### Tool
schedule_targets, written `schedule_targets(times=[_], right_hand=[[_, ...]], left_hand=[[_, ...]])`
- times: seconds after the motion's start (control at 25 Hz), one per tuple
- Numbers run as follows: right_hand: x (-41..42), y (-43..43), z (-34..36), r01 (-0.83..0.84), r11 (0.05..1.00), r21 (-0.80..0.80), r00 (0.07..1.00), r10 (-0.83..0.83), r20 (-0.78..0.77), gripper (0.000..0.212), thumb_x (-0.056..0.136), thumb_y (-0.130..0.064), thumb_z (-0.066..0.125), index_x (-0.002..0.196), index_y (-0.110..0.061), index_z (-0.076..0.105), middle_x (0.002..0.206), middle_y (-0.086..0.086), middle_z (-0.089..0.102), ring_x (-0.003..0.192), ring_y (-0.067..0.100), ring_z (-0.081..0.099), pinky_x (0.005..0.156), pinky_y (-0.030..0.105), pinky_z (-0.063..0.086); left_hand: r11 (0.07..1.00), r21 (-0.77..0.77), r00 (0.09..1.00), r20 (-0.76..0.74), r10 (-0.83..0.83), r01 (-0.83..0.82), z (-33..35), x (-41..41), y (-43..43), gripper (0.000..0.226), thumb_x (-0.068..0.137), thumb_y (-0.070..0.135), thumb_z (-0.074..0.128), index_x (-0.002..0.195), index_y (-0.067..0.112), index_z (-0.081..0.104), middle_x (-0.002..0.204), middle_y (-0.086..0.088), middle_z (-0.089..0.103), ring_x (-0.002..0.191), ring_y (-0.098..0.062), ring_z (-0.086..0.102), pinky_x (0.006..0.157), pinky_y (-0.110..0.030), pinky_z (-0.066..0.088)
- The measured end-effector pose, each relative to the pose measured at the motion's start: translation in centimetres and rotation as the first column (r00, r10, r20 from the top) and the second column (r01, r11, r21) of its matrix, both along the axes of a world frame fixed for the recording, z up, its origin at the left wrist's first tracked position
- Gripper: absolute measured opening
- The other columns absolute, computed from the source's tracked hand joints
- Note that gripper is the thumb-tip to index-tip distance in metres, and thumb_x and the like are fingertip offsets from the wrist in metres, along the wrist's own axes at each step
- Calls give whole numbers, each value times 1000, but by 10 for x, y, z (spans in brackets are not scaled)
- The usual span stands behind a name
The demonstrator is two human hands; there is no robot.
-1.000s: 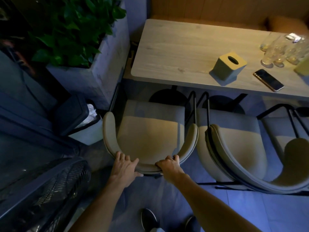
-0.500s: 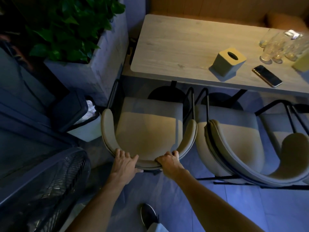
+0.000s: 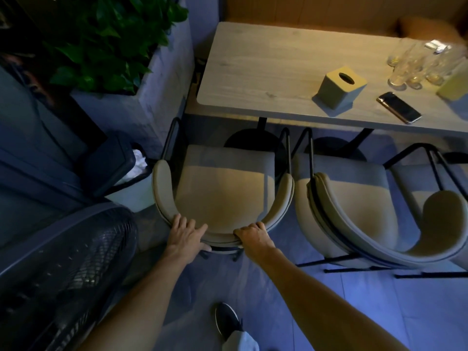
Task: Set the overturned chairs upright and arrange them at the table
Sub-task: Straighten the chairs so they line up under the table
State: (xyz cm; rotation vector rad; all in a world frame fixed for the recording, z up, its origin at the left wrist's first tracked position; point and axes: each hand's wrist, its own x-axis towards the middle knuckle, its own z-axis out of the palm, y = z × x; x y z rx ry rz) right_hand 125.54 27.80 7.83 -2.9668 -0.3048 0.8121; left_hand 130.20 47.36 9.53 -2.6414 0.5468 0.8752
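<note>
Head view, looking down in dim light. Your left hand (image 3: 186, 233) and right hand (image 3: 253, 236) both hold the curved backrest of a beige armchair (image 3: 225, 196), which stands upright w/ its seat facing the desk (image 3: 266, 72).

Left hand: fingers spread over the top of the rim, thumb round the outer side. Right hand: fingers curled over the rim, knuckles up. The hands sit near each other at the middle of the backrest.

Beyond your fingertips, the seat front lies close to the desk's near edge; can't tell if it's under it.

Just right of your right hand is a second armchair (image 3: 354, 211), also upright, beside the first.

On the desk, beyond & right of that hand: a tissue box (image 3: 340, 88), a phone (image 3: 400, 107) & a cluster of glasses (image 3: 410, 69).

Left of your left hand is a bin (image 3: 126, 171) w/ white liner; beyond it, a concrete planter (image 3: 141, 97) w/ green leaves. Nearer you on that side is a fan grille (image 3: 63, 262). Btw your forearms, one dark shoe (image 3: 226, 320) on the tiled floor.
</note>
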Motion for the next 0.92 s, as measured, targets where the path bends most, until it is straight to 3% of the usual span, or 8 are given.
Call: schedule_targets(times=[0.16,0.32,0.48,0.6,0.72,0.92], right_hand=[[3,9,2,28,999,25,999,-28,15,31,90,-11,57,120,-19,61,119,8,67,117,32,54,108,42,30],[1,8,0,20,998,58,1000,-20,-6,28,91,-15,59,118,-21,60,118,5,67,116,30,54,107,43,31],[2,-7,11,1,987,163,998,8,-55,38,86,-27,69,123,-24,58,119,0,66,114,23,57,108,43,36],[1,-37,34,123,954,272,992,-121,-25,38,89,-23,67,126,-21,61,125,1,66,115,22,61,105,43,45],[-9,-92,55,263,936,233,957,-284,60,45,87,-27,67,130,-20,57,131,6,58,121,30,53,102,46,45],[-61,-197,59,465,880,94,874,-473,106,59,87,-27,62,141,-16,40,139,12,48,125,37,47,102,50,42]], left_hand=[[1000,13,1000,-6,-10,10,5,3,9,80,89,72,41,155,33,20,159,-12,26,147,-34,17,120,-50,0],[999,32,999,-47,24,-22,9,2,3,80,88,70,48,153,32,23,157,-12,29,145,-36,21,119,-53,4],[986,-164,993,-115,25,-44,24,-8,-34,79,89,61,56,153,28,23,154,-12,30,139,-36,30,110,-51,28],[929,-368,998,-68,12,-36,39,-24,-90,68,92,50,60,148,26,29,143,-10,39,130,-35,39,101,-48,36],[871,-492,1000,4,2,0,52,-30,-151,66,91,45,62,146,23,32,139,-8,41,129,-33,40,99,-45,37],[816,-487,950,183,-254,312,52,-49,-248,64,91,50,60,142,21,38,131,-11,46,120,-35,46,93,-46,42]])
